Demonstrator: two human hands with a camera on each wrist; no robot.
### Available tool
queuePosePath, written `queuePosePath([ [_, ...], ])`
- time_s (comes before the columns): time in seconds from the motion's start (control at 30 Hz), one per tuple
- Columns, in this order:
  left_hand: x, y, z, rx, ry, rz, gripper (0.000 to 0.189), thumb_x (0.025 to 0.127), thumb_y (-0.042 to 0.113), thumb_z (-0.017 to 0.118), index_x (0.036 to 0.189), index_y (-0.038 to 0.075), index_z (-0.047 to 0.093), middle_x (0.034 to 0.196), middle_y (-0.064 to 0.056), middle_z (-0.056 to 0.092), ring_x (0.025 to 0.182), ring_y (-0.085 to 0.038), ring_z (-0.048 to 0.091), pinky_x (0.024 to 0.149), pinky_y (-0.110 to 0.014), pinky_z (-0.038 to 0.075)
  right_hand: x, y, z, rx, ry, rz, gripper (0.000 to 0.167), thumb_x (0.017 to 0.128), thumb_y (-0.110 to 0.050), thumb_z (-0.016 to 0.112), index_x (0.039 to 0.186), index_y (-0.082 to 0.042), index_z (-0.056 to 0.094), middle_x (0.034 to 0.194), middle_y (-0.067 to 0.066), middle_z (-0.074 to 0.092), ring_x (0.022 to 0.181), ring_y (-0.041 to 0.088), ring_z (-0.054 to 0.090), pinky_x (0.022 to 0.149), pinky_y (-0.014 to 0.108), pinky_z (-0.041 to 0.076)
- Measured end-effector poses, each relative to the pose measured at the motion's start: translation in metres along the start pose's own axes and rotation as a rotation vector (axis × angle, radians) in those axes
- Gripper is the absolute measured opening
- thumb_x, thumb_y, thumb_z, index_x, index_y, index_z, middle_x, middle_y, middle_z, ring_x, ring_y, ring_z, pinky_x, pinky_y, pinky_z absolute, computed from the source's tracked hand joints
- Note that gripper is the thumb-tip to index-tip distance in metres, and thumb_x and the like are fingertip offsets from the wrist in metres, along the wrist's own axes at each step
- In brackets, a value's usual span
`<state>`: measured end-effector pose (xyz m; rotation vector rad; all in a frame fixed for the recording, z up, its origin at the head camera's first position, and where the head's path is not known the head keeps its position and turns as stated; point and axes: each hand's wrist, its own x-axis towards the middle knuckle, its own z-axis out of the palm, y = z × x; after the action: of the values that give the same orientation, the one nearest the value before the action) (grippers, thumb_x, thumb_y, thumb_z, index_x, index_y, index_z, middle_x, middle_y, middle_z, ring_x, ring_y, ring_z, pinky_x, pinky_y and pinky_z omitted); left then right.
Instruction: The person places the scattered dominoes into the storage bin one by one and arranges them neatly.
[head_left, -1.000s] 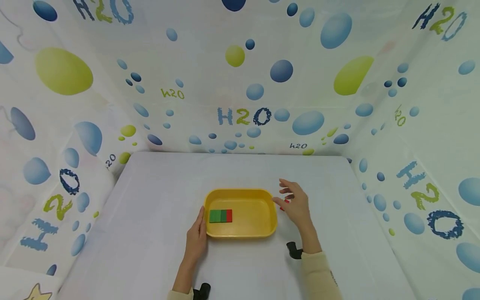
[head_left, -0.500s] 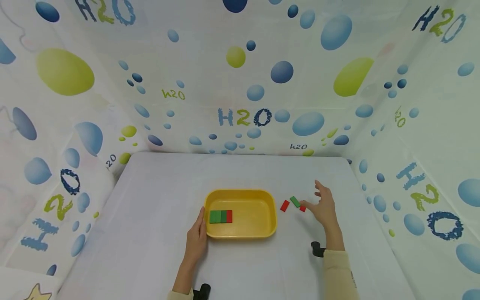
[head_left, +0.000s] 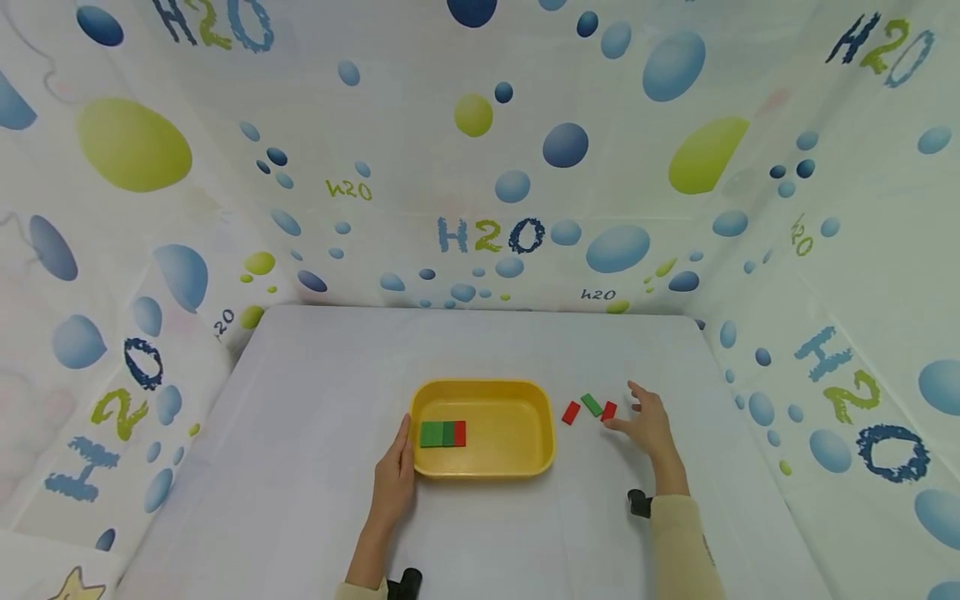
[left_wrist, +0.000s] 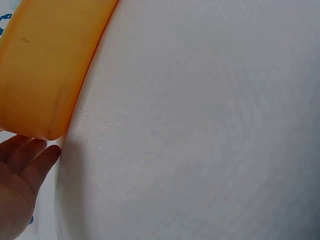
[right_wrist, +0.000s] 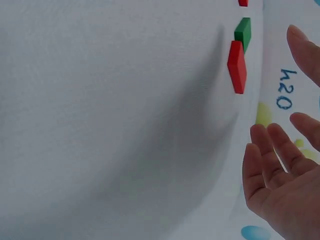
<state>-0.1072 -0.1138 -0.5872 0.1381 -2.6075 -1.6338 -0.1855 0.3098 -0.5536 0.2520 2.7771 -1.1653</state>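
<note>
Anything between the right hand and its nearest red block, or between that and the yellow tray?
Nothing visible separates the right hand from the nearest red block. Toward the yellow tray, a green block and another red block lie between.

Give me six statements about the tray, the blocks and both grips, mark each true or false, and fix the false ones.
1. The tray is yellow. True.
2. Three loose blocks lie to the right of the tray. True.
3. The blocks in the tray are all green. False: there is a red block too, at the right end.
4. The left grip is at the tray's left side. True.
5. The right grip is closed round a green block. False: it is open and holds none.
6. The loose blocks are all red. False: two are red and one is green.
</note>
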Motion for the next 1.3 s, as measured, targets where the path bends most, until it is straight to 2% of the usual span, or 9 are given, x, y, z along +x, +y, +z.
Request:
queuePosePath([
  [0.27,0.000,-0.001,0.001,0.012,0.013,0.017,0.048,0.107,0.015,0.036,0.154,0.014,0.031,0.157,-0.004,0.035,0.145,-0.022,0.033,0.117,-0.038,0.030,0.003,0.010,0.013,-0.016,-0.017,0.038,0.084,0.080,-0.009,0.078,0.149,0.003,0.032,0.139,0.029,0.042,0.125,0.045,0.046,0.106,0.058,0.045],
  [0.5,0.000,-0.003,0.002,0.017,0.017,0.024,0.048,0.106,0.014,0.037,0.154,0.014,0.031,0.157,-0.005,0.036,0.145,-0.022,0.034,0.117,-0.039,0.031,0.003,0.011,0.016,0.026,-0.035,0.048,0.080,0.080,-0.003,0.076,0.147,0.006,0.033,0.140,0.029,0.040,0.127,0.044,0.044,0.109,0.056,0.043],
  [0.77,0.000,-0.002,0.002,0.009,0.018,0.019,0.047,0.107,0.018,0.035,0.154,0.015,0.031,0.157,-0.004,0.035,0.145,-0.021,0.033,0.118,-0.038,0.030,0.006,0.015,0.023,0.030,-0.012,0.062,0.071,0.083,-0.005,0.074,0.143,0.006,0.039,0.136,0.026,0.042,0.122,0.040,0.045,0.107,0.054,0.044],
  [1.07,0.000,-0.001,0.001,0.011,0.014,0.009,0.048,0.107,0.016,0.035,0.155,0.016,0.030,0.157,-0.004,0.035,0.146,-0.022,0.032,0.118,-0.039,0.030,0.007,0.014,0.029,-0.029,0.031,0.016,0.056,0.083,-0.007,0.074,0.133,0.007,0.050,0.121,0.025,0.048,0.109,0.037,0.049,0.096,0.050,0.050],
  [1.3,0.000,-0.002,0.002,0.007,0.014,0.005,0.048,0.107,0.018,0.034,0.155,0.017,0.029,0.158,-0.004,0.034,0.146,-0.022,0.032,0.118,-0.038,0.029,0.007,0.016,0.030,-0.054,0.056,-0.012,0.051,0.083,-0.006,0.073,0.127,0.009,0.054,0.115,0.027,0.051,0.105,0.038,0.052,0.093,0.050,0.051],
])
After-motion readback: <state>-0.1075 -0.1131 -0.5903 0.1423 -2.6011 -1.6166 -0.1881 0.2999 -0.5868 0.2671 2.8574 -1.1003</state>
